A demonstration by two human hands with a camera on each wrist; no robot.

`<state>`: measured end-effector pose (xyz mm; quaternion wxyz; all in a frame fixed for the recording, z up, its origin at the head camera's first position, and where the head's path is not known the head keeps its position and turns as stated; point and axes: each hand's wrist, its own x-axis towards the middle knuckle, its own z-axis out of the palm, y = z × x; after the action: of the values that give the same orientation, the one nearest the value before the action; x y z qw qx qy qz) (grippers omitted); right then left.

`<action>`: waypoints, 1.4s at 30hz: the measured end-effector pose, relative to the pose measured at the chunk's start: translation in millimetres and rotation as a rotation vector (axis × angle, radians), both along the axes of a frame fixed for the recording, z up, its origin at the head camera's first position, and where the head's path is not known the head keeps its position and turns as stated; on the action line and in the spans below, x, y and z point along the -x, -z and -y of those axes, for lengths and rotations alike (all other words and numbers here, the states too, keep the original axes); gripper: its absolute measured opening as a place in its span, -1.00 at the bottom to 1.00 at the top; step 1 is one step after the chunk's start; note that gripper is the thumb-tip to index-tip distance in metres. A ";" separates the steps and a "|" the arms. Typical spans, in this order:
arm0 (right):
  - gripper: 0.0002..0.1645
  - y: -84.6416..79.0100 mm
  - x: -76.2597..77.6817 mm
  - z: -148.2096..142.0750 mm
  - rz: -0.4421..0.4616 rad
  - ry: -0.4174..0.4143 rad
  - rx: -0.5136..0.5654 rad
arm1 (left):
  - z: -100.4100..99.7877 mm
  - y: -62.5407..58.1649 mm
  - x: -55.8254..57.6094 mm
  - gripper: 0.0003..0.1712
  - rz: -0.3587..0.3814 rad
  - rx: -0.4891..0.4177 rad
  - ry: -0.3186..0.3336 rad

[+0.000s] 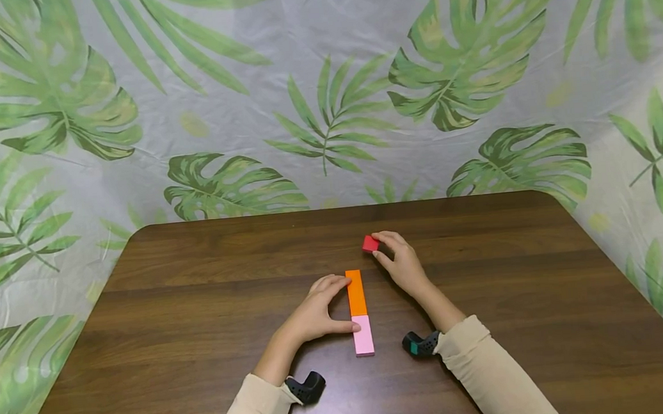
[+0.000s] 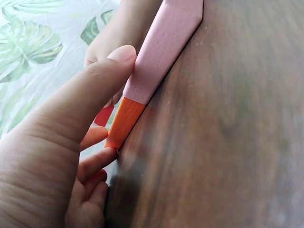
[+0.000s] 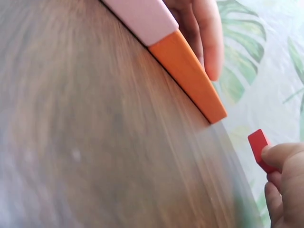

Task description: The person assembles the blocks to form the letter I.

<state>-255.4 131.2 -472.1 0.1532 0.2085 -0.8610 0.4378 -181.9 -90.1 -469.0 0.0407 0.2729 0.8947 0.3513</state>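
Note:
An orange block (image 1: 356,293) and a pink block (image 1: 363,337) lie end to end in a straight line on the brown table, pink nearer me. My left hand (image 1: 314,311) rests beside them on their left, thumb touching the pink block and a fingertip touching the far part of the orange one. Beyond the row, to its right, my right hand (image 1: 403,263) pinches a small red block (image 1: 370,243) between thumb and fingers. In the right wrist view the red block (image 3: 260,148) stands apart from the orange block's far end (image 3: 216,111).
The wooden table (image 1: 197,268) has rounded far corners. Behind it hangs a pale cloth (image 1: 330,27) printed with green leaves. A black wrist device sits at each cuff, the left one (image 1: 308,388) and the right one (image 1: 420,344).

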 end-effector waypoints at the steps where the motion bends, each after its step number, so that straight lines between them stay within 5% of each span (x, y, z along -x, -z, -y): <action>1: -0.57 0.0 -0.1 1.4 0.001 -0.006 -0.005 | 0.0 0.2 0.2 0.01 -0.001 0.001 0.000; 42: -0.61 7.7 6.0 24.1 0.066 -0.112 -0.071 | 0.5 1.1 0.7 0.00 -0.009 -0.005 0.003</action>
<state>-261.3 107.1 -479.8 0.0924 0.2470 -0.8677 0.4214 -182.6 -90.6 -470.1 0.0363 0.2759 0.8936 0.3521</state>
